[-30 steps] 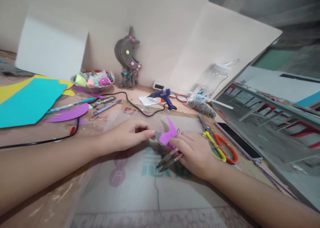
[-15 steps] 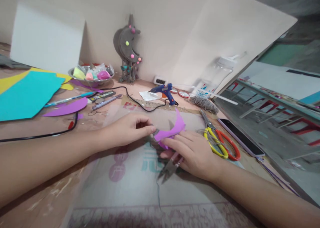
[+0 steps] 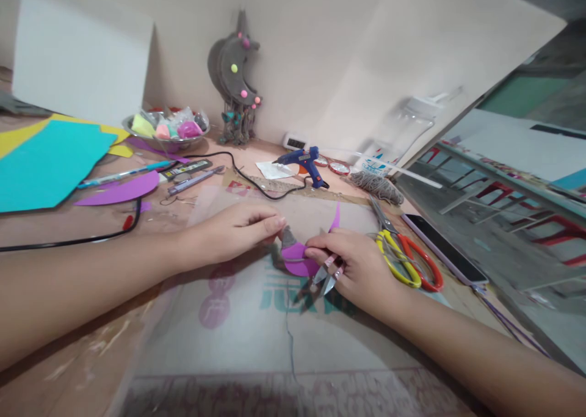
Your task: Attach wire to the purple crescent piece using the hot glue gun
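Observation:
A purple paper crescent (image 3: 297, 267) is held between my two hands just above the plastic-covered work surface. Grey yarn (image 3: 288, 238) is wrapped round its left end, where the thumb and fingertips of my left hand (image 3: 245, 231) pinch it. The fingers of my right hand (image 3: 359, 261) grip the crescent's other side, and its purple tip pokes up behind them. A small pair of thread snips (image 3: 328, 275) is also tucked in my right hand, blades pointing down. A thin strand of yarn (image 3: 290, 337) trails down toward me.
Yellow-and-red-handled scissors (image 3: 403, 258) and a phone (image 3: 444, 249) lie at the right. Behind are a blue glue gun (image 3: 304, 162) with its black cord, a yarn bundle (image 3: 378, 187) and a bowl of clay (image 3: 183, 141). Coloured sheets (image 3: 50, 166) lie left.
The purple crescent has turned in my hands, and its yarn-wrapped end shows more clearly. My right fingers have curled in, and the snips have shifted up and to the right.

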Demonstrator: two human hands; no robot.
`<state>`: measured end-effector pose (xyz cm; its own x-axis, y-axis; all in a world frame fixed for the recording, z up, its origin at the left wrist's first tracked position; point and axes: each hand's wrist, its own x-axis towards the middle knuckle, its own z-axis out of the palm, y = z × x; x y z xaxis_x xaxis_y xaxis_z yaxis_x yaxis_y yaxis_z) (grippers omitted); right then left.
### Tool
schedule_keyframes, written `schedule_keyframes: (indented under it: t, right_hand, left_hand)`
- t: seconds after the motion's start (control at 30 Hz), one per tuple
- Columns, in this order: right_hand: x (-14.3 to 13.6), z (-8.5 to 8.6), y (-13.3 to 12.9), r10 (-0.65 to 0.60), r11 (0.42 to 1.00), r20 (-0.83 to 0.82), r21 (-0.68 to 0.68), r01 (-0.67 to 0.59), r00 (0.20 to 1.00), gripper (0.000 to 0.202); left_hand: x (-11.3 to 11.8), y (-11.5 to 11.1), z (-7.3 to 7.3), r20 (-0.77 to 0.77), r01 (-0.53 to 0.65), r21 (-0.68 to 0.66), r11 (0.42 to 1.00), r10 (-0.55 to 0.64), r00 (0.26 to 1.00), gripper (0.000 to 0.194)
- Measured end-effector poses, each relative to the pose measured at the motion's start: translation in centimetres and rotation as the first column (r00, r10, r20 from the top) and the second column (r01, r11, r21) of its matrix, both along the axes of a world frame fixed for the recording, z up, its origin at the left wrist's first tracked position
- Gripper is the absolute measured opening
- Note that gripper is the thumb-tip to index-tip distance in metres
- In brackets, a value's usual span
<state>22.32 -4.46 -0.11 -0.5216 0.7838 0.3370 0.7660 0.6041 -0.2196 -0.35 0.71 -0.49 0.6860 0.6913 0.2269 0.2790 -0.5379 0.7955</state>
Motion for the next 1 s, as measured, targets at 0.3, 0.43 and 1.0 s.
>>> schedule_keyframes:
  t: [0.3, 0.43, 1.0]
  right_hand:
    - [-0.2, -0.19, -0.04, -0.005, 0.996, -0.047, -0.084, 0.001, 0.999, 0.019]
    - [0.0, -0.12, -0.2, -0.033, 0.999, -0.073, -0.025, 0.031, 0.997, 0.031]
    - [0.16, 0.17, 0.69, 0.089, 0.975, 0.124, 0.191, -0.112, 0.988, 0.027]
  left_hand:
    - [0.37, 0.11, 0.02, -0.005, -0.026, -0.087, 0.996, 0.026, 1.0, 0.02]
    - [0.37, 0.15, 0.14, -0.024, -0.016, -0.075, 0.997, 0.015, 1.0, 0.021]
    - [0.43, 0.04, 0.27, -0.049, 0.015, -0.073, 0.997, -0.018, 0.999, 0.022]
